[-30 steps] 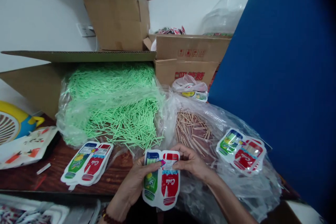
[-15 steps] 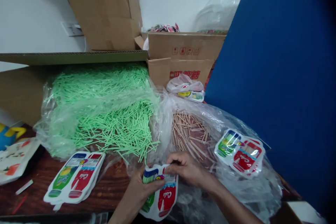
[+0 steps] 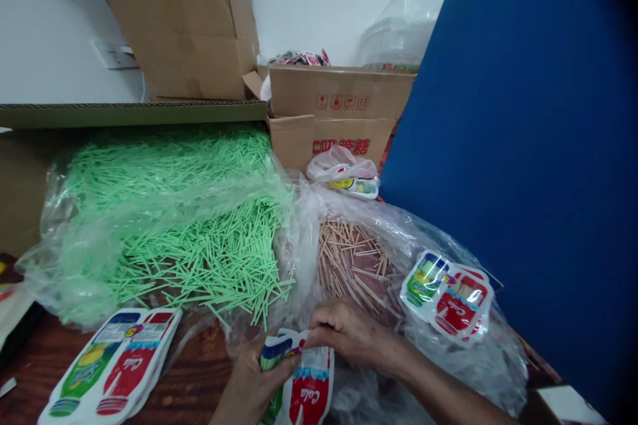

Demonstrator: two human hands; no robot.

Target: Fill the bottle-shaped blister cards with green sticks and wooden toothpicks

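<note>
A cola-printed plastic pouch, shaped like two bottles side by side, is in both hands near the bottom edge. My left hand grips its left side, thumb across the front. My right hand has its fingers closed at the pouch's top right edge; the fingertips are partly hidden. Green sticks show through the pouch's left window. Beyond the left hand lies a heap of thin green candy sticks on clear plastic. Brown sticks lie in a smaller pile past the right hand.
A stack of flat pouches lies on the wooden table at left. Filled-looking pouches rest on crumpled plastic at right. A bagged bundle sits before cardboard boxes. A blue panel bounds the right side.
The camera view has shifted, so the boxes and stack appear further left. The pouch's left half now looks more bent in my left hand. My right hand stays at its top edge.
</note>
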